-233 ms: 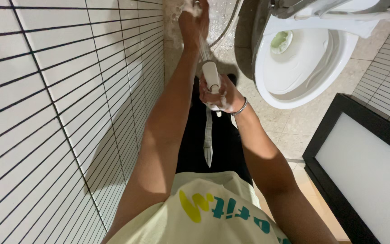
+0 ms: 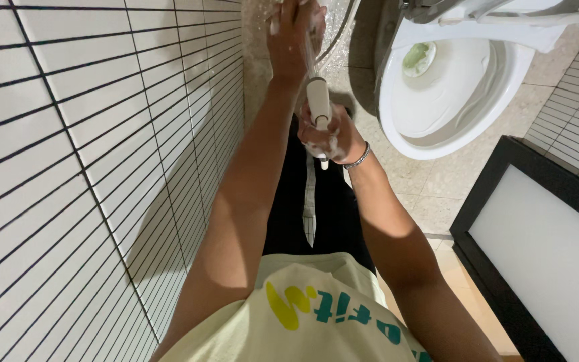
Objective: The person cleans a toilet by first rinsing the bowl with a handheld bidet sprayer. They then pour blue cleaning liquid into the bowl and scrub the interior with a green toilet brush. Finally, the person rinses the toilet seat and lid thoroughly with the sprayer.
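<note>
Along the left side of the frame runs a wall of long white tiles [image 2: 68,167] with dark grout, and the risks start just right of it, at top centre, where the left hand [image 2: 293,37] is stretched out, soapy and wet, under a spray of water. Its fingers look loosely together and slightly bent, clamped on nothing, though the frame edge cuts off the tips. Water bouncing off that hand could wet the speckled floor [image 2: 430,194] and the dark trousers [image 2: 306,208] below, and a wet floor would likely make for slippery footing. Just below, in the upper middle, the right hand [image 2: 330,137] is wrapped tight around the handle of a white hand sprayer [image 2: 318,100], nozzle pointing up the frame toward the left hand; suds coat the knuckles, so the grip could slide and the spray could swing toward the wall or the pale shirt [image 2: 303,315] at the bottom. A thin bracelet [image 2: 358,159] sits on that wrist. Both forearms reach forward, the left nearly straight, the right bent at the elbow. Further right, at upper right, the open toilet bowl [image 2: 450,127] lies near the sprayer, and a dark-framed white panel [image 2: 544,255] fills the lower right
</note>
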